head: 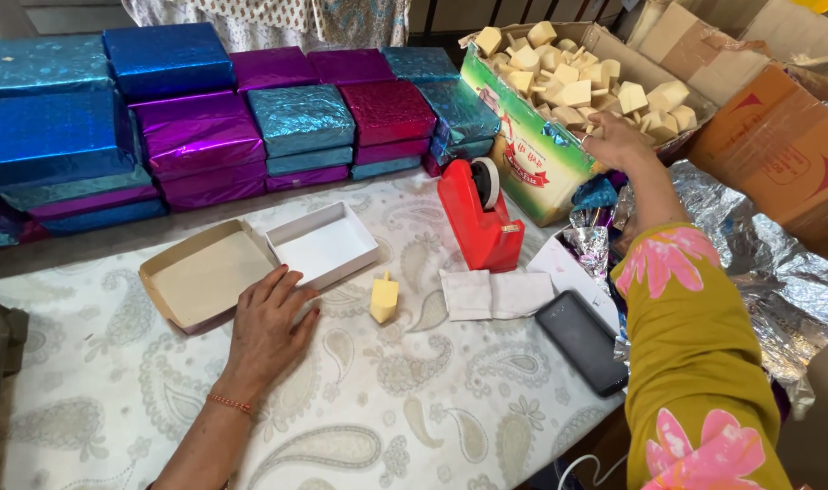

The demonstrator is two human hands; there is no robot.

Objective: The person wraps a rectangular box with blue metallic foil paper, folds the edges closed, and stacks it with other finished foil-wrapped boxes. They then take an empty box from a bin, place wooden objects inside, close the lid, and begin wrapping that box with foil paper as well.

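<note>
The yellow wooden block (384, 300) stands on the table (414, 408) at six o'clock of the white box tray (322, 244). At its nine o'clock the left hand (267, 325) rests flat, fingers spread, touching the tray. The right hand (613, 141), fingers loosely curled, reaches into the carton of blocks (559, 91) at one o'clock.

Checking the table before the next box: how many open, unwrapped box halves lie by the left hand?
2. A tan box half lies under the left hand's fingertips; a white box half sits just to its right, touching it. None seems hidden.

Two open trays (205, 272) (one tape dispenser (476, 216), one phone (584, 341)).
</note>
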